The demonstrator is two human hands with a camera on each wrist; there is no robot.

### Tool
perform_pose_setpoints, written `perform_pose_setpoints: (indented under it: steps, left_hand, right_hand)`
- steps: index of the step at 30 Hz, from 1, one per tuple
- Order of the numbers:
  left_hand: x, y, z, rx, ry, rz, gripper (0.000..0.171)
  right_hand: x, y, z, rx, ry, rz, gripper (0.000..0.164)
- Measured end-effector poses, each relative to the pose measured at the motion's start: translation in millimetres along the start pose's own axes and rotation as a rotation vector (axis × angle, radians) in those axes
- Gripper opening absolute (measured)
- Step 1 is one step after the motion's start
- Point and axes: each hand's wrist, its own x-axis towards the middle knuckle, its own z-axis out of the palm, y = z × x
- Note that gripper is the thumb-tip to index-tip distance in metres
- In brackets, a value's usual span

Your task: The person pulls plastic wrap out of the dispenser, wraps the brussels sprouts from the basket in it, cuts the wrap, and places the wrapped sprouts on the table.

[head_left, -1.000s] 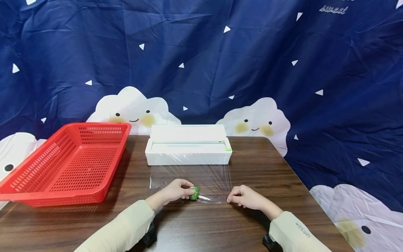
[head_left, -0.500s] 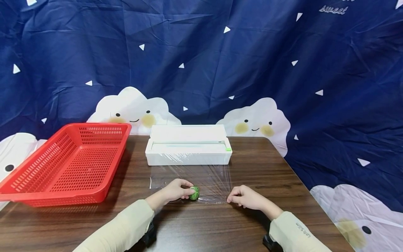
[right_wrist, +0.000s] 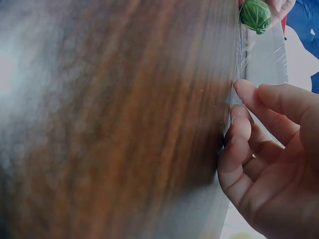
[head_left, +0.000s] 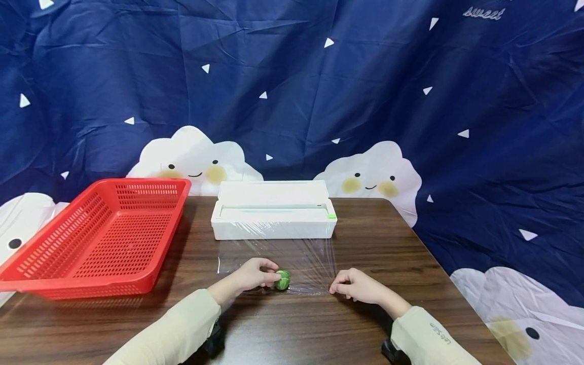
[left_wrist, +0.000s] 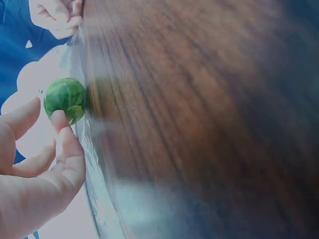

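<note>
A green Brussels sprout (head_left: 283, 280) sits on a sheet of clear cling film (head_left: 303, 261) drawn toward me from a white wrap dispenser (head_left: 274, 230). My left hand (head_left: 253, 275) is at the sprout's left side. In the left wrist view its thumb tip overlaps the sprout (left_wrist: 65, 97), while the forefinger stands a little apart from it, so the fingers are loosened around it. My right hand (head_left: 358, 288) pinches the film's near right corner between thumb and fingertips. The right wrist view shows this hand (right_wrist: 279, 149) low at the table, fingers bent at the film edge.
A large red plastic basket (head_left: 130, 238) stands on the left of the dark wooden table (head_left: 292, 334). The dispenser's lid (head_left: 274, 192) is raised at the back. A blue curtain (head_left: 292, 91) with white clouds hangs behind the table.
My left hand has shifted slightly left and its fingers have eased off the sprout, which shows more of itself now. The right hand and the film have stayed put.
</note>
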Motion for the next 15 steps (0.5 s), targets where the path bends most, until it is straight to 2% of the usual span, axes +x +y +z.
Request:
perform_pose_setpoints:
  steps: [5,10,15]
  left_hand:
    - [-5.5,0.4,-10.4,0.023,0.017,0.013,0.036]
    - [-17.7,-3.0,-30.3,0.033,0.021,0.019,0.037]
    - [-27.1,-11.8,-45.7,-0.015,0.030,0.011,0.036]
  right_hand:
    - [1,-1,0,-0.003,-0.001,-0.003,0.015]
    - [1,-1,1,-0.005,-0.002,-0.003,0.015]
    - [1,-2,1,-0.013,0.001,0.003,0.016]
